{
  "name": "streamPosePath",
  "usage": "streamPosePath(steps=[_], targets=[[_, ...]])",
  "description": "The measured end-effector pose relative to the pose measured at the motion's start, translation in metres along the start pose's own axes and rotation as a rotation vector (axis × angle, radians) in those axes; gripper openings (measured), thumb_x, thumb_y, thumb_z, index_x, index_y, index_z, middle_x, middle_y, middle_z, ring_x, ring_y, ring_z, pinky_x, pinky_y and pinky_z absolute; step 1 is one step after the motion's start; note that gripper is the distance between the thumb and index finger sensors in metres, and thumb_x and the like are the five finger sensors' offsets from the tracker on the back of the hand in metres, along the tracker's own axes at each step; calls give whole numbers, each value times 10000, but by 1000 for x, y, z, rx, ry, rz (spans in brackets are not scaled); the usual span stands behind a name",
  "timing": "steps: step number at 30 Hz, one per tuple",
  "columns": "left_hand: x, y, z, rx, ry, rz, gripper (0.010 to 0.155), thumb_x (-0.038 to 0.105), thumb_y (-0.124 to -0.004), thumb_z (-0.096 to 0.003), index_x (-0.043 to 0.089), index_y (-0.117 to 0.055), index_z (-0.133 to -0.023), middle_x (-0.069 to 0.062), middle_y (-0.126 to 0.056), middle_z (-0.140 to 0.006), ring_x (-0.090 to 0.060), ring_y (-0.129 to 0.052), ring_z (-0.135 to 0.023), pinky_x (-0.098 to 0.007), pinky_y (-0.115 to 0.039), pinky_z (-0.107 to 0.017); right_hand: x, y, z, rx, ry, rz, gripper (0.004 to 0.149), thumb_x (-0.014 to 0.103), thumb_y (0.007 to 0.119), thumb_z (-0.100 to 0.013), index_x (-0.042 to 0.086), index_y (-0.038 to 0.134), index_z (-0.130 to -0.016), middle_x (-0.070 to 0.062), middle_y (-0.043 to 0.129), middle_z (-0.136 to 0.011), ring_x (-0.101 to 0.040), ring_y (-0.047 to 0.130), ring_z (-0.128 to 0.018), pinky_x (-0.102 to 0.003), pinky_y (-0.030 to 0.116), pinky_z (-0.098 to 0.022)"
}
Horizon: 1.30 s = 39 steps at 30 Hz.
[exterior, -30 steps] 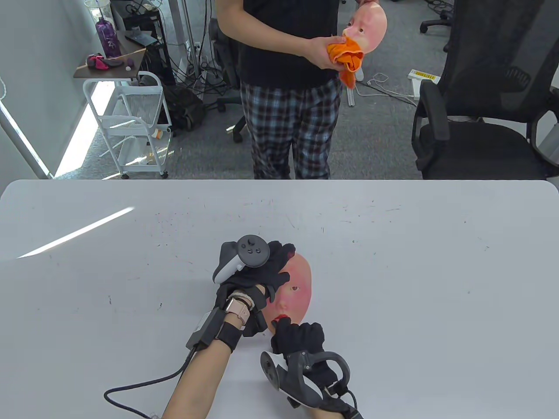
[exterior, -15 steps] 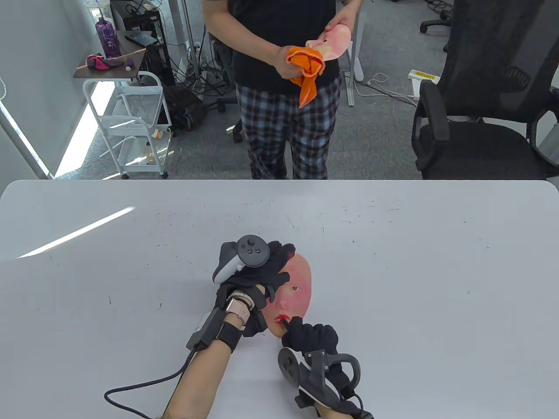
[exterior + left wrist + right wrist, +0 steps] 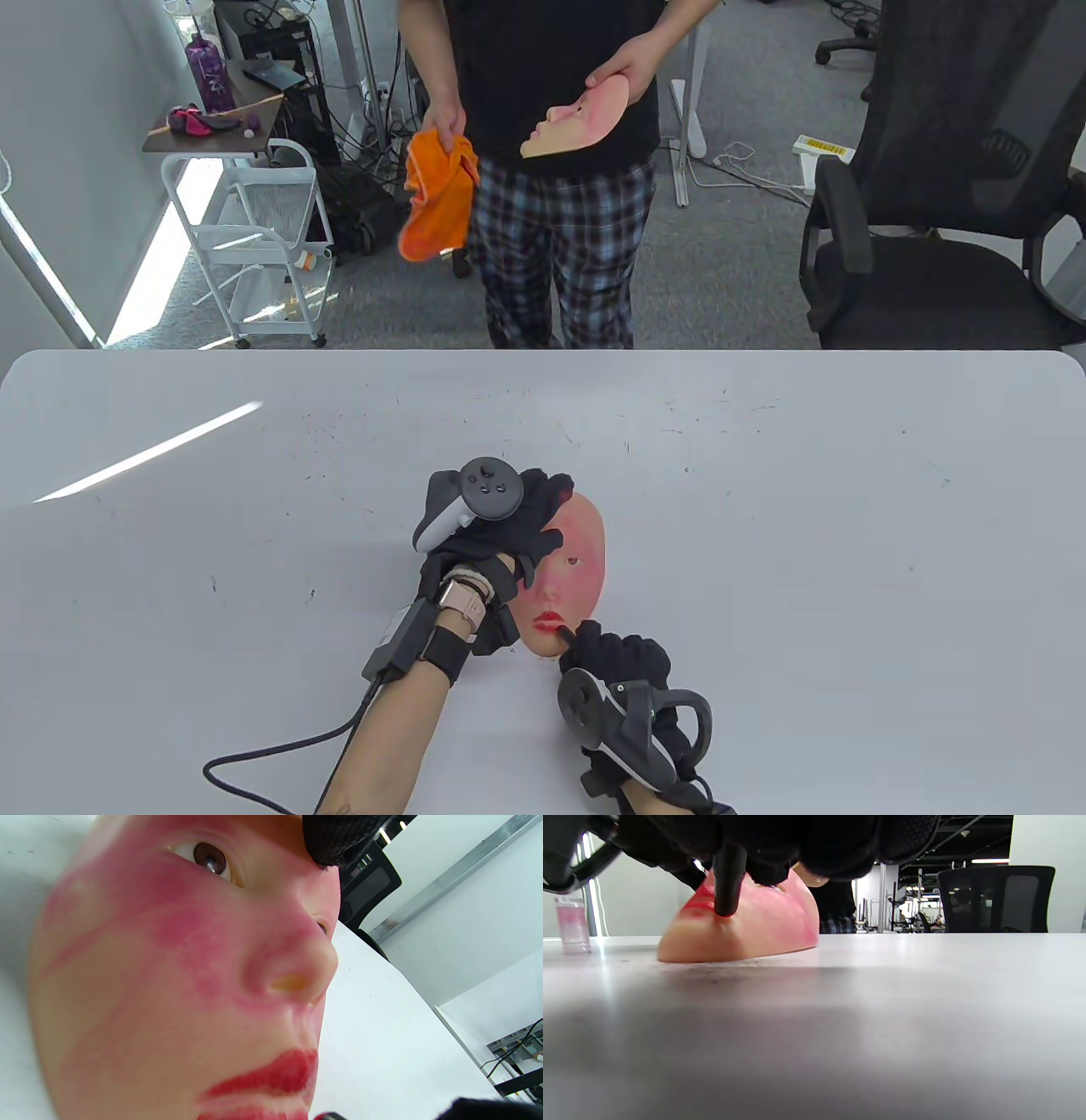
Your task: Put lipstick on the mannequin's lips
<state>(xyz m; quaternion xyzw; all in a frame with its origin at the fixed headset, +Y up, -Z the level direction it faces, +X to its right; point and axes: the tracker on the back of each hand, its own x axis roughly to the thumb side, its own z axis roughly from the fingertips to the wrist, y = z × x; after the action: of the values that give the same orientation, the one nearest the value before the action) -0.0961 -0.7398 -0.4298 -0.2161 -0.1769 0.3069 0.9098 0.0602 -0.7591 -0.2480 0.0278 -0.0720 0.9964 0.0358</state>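
Observation:
A pink mannequin face [image 3: 577,577] lies on the white table [image 3: 764,509], chin toward me, with red lips [image 3: 549,619]. My left hand [image 3: 517,518] rests on its forehead and left side and holds it in place. My right hand [image 3: 619,658] grips a black lipstick [image 3: 564,632] whose tip sits at the right corner of the lips. The left wrist view shows the face [image 3: 169,984] close up with red lips [image 3: 271,1077] and pink smears on the cheek. The right wrist view shows the black lipstick tube [image 3: 728,878] against the face [image 3: 746,929].
A person in plaid trousers [image 3: 560,238] stands behind the table with an orange cloth [image 3: 437,199] and a second mannequin face [image 3: 577,119]. A black office chair [image 3: 925,212] stands at the back right, a white cart [image 3: 254,229] at the back left. A small clear bottle [image 3: 572,925] stands on the table.
My right hand has moved right along the lips with the lipstick. The person behind has pulled the cloth away from the second face and lowered it.

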Motion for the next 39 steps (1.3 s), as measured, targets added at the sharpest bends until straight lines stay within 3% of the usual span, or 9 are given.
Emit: streamPosePath(steps=[5, 10, 14, 19, 23, 39], targets=[[0, 0, 0, 1, -1, 1, 720, 375, -718, -550, 428, -323, -1150, 2, -163, -1220, -297, -134, -1098, -573, -228, -812, -2, -1, 1, -10, -44, -76, 522, 458, 732, -445, 132, 835, -839, 42, 905, -391, -194, 900, -399, -520, 716, -558], [0, 0, 0, 1, -1, 1, 723, 377, -721, -544, 434, -328, -1149, -1, -166, -1222, -304, -136, -1098, -580, -230, -808, -5, 1, -4, 20, 13, -44, 523, 455, 728, -450, 129, 821, -849, 39, 898, -403, -196, 893, -412, -521, 706, -568], [0, 0, 0, -2, -1, 1, 723, 378, -722, -544, 434, -330, -1149, 0, -165, -1222, -303, -137, -1098, -580, -230, -808, -6, 0, -1, 5, -41, -107, 522, 458, 731, -446, 132, 830, -841, 42, 902, -394, -193, 898, -402, -519, 713, -561], [0, 0, 0, 0, -1, 1, 725, 378, -720, -544, 433, -326, -1150, 0, -165, -1222, -304, -135, -1098, -581, -229, -807, -8, 1, -5, 36, 13, -74, 523, 454, 730, -450, 126, 822, -847, 38, 899, -400, -197, 893, -408, -522, 707, -566], [0, 0, 0, -3, -1, 2, 722, 378, -719, -545, 433, -326, -1149, 1, -163, -1221, -302, -135, -1098, -579, -228, -808, -5, 0, -3, 6, -44, -122, 527, 462, 724, -453, 142, 811, -862, 44, 898, -418, -192, 892, -426, -517, 702, -580], [0, 0, 0, -2, 0, -1, 721, 379, -714, -548, 434, -319, -1148, 3, -159, -1220, -299, -129, -1098, -574, -226, -811, -10, 2, -5, 48, 32, -118, 526, 452, 735, -447, 118, 830, -842, 35, 904, -393, -199, 898, -396, -525, 713, -553]])
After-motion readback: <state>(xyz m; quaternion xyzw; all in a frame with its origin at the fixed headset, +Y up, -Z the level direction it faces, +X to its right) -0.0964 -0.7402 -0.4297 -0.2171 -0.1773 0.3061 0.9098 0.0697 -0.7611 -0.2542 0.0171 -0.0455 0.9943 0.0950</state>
